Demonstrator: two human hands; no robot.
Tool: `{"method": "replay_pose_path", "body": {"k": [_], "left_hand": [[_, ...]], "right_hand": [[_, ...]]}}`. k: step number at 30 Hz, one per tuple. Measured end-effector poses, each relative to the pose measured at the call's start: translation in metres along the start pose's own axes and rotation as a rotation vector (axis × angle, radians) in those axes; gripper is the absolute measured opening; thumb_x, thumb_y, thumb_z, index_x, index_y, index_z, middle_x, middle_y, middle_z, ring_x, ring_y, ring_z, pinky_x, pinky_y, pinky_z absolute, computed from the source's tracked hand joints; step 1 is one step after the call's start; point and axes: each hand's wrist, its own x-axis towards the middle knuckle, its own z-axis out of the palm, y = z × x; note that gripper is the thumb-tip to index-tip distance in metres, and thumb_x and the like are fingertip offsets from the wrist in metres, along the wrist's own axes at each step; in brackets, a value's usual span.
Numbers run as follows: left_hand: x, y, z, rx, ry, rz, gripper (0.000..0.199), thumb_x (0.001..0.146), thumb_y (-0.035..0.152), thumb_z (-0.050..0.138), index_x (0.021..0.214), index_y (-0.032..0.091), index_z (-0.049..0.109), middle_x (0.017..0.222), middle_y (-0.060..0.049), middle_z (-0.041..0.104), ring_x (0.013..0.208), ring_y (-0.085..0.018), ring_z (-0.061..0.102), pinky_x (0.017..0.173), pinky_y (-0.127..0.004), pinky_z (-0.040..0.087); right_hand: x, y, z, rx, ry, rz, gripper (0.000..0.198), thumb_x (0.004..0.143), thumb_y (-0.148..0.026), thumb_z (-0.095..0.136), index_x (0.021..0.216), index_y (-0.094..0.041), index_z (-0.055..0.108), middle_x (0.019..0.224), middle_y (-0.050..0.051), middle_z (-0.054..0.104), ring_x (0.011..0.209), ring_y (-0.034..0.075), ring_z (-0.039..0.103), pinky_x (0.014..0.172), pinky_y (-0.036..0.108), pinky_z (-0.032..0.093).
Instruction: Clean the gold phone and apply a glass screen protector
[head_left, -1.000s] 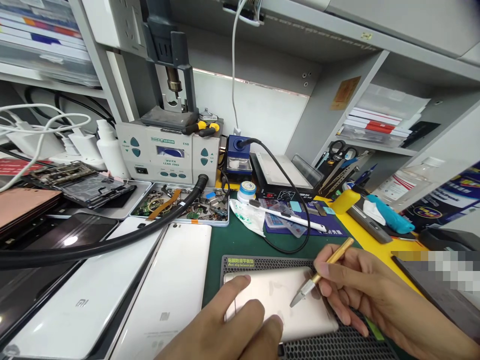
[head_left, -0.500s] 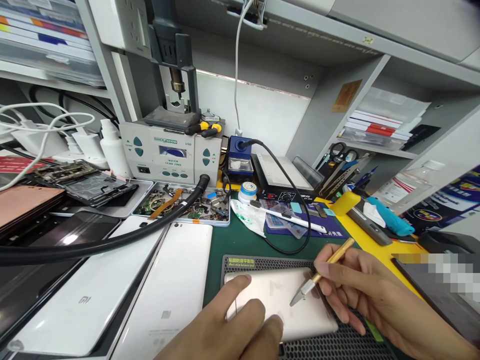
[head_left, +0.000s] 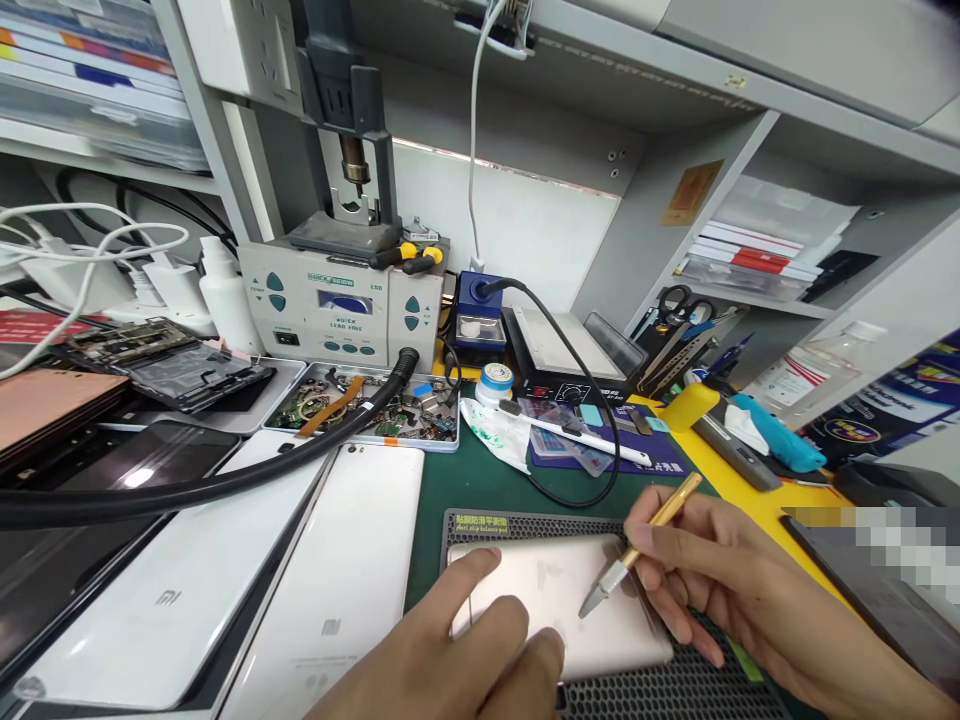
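A gold-coloured phone (head_left: pixel 592 570) lies back up on a dark honeycomb-textured mat (head_left: pixel 637 700). My left hand (head_left: pixel 465 640) grips its left end, the index finger at the far edge and the other fingers bent over the back. Pinched between the thumb and fingers of my right hand (head_left: pixel 697 570) is a craft knife (head_left: pixel 637 548) with a brass-coloured handle. Its grey blade slants down to the left, with the tip at the middle of the phone's back. The right hand's lower fingers are beside the phone's right end.
White phones (head_left: pixel 352 570) lie at left under a thick black hose (head_left: pixel 225 497). Behind stand a tray of small parts (head_left: pixel 457 440), a hot-air station (head_left: pixel 300 290) and a black cable (head_left: pixel 592 370). A white-handled brush (head_left: pixel 592 437) lies beyond the mat; a yellow strip (head_left: pixel 757 510) runs along the right.
The craft knife and my right hand have shifted very slightly left. My left hand and the phone look almost the same as before.
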Motion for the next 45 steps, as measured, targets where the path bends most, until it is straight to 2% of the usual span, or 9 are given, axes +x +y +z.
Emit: {"method": "replay_pose_path", "body": {"k": [5, 12, 18, 25, 32, 36, 41, 43, 45], "left_hand": [[-0.001, 0.002, 0.002, 0.004, 0.029, -0.018, 0.027, 0.107, 0.014, 0.047, 0.090, 0.018, 0.067, 0.094, 0.005, 0.070, 0.075, -0.015, 0.055, 0.104, -0.040, 0.043], [0.001, 0.002, 0.002, 0.012, 0.033, -0.017, 0.027, 0.107, 0.012, 0.048, 0.089, 0.018, 0.067, 0.091, 0.005, 0.069, 0.076, -0.016, 0.055, 0.104, -0.041, 0.043], [-0.001, 0.001, -0.001, 0.004, -0.005, 0.002, 0.028, 0.108, 0.013, 0.045, 0.089, 0.018, 0.066, 0.099, 0.004, 0.071, 0.078, -0.016, 0.056, 0.104, -0.043, 0.043], [-0.003, 0.000, -0.001, 0.014, -0.042, 0.020, 0.017, 0.103, 0.018, 0.056, 0.090, 0.018, 0.066, 0.102, 0.003, 0.069, 0.079, -0.015, 0.056, 0.106, -0.040, 0.047], [-0.002, 0.001, -0.003, 0.011, -0.056, 0.022, 0.016, 0.102, 0.018, 0.057, 0.088, 0.019, 0.065, 0.101, 0.002, 0.069, 0.079, -0.015, 0.057, 0.105, -0.041, 0.049], [0.000, 0.000, -0.005, 0.016, -0.068, 0.027, 0.023, 0.103, 0.012, 0.050, 0.085, 0.020, 0.062, 0.099, 0.003, 0.070, 0.077, -0.016, 0.059, 0.100, -0.042, 0.052], [0.001, -0.002, -0.008, 0.027, -0.084, 0.073, 0.017, 0.100, 0.009, 0.052, 0.089, 0.020, 0.059, 0.103, 0.002, 0.072, 0.080, -0.017, 0.061, 0.099, -0.044, 0.053], [0.000, -0.003, -0.008, 0.028, -0.107, 0.080, 0.015, 0.098, 0.007, 0.053, 0.091, 0.020, 0.058, 0.104, 0.001, 0.072, 0.080, -0.017, 0.062, 0.098, -0.044, 0.054], [-0.001, -0.003, -0.009, 0.027, -0.105, 0.069, 0.016, 0.096, 0.006, 0.053, 0.088, 0.020, 0.057, 0.101, 0.001, 0.072, 0.080, -0.017, 0.062, 0.097, -0.043, 0.055]], "right_hand": [[0.001, 0.001, -0.001, 0.001, -0.024, 0.004, 0.032, 0.082, -0.039, 0.083, 0.074, -0.017, 0.061, 0.057, -0.002, 0.062, 0.041, 0.008, 0.052, 0.034, 0.013, 0.041], [-0.002, -0.007, 0.006, -0.004, 0.021, 0.026, 0.036, 0.079, -0.041, 0.086, 0.074, -0.017, 0.060, 0.059, -0.003, 0.061, 0.043, 0.008, 0.052, 0.035, 0.013, 0.042], [-0.002, -0.007, 0.005, -0.027, 0.003, 0.025, 0.035, 0.082, -0.042, 0.084, 0.075, -0.017, 0.059, 0.057, -0.003, 0.061, 0.043, 0.008, 0.051, 0.035, 0.013, 0.041], [0.001, -0.001, 0.002, -0.033, -0.014, 0.004, 0.033, 0.083, -0.040, 0.082, 0.075, -0.018, 0.060, 0.054, -0.002, 0.060, 0.042, 0.008, 0.047, 0.034, 0.013, 0.039], [0.002, 0.001, 0.000, -0.036, -0.029, -0.008, 0.031, 0.085, -0.038, 0.080, 0.074, -0.017, 0.060, 0.053, -0.001, 0.060, 0.042, 0.008, 0.048, 0.034, 0.012, 0.040], [0.002, 0.003, -0.005, 0.044, -0.041, -0.023, 0.027, 0.086, -0.035, 0.080, 0.077, -0.018, 0.061, 0.061, -0.002, 0.062, 0.042, 0.008, 0.050, 0.033, 0.012, 0.041], [0.001, -0.002, -0.009, 0.207, -0.143, 0.081, 0.024, 0.092, -0.036, 0.076, 0.084, -0.017, 0.064, 0.061, -0.003, 0.059, 0.038, 0.004, 0.044, 0.032, 0.011, 0.037], [0.000, -0.006, -0.008, 0.207, -0.169, 0.100, 0.024, 0.091, -0.037, 0.077, 0.090, -0.016, 0.066, 0.065, -0.002, 0.060, 0.039, 0.003, 0.043, 0.033, 0.011, 0.038], [0.001, -0.010, -0.005, 0.158, -0.127, 0.074, 0.026, 0.091, -0.041, 0.076, 0.092, -0.016, 0.067, 0.069, -0.003, 0.060, 0.042, 0.004, 0.047, 0.034, 0.012, 0.039]]}}
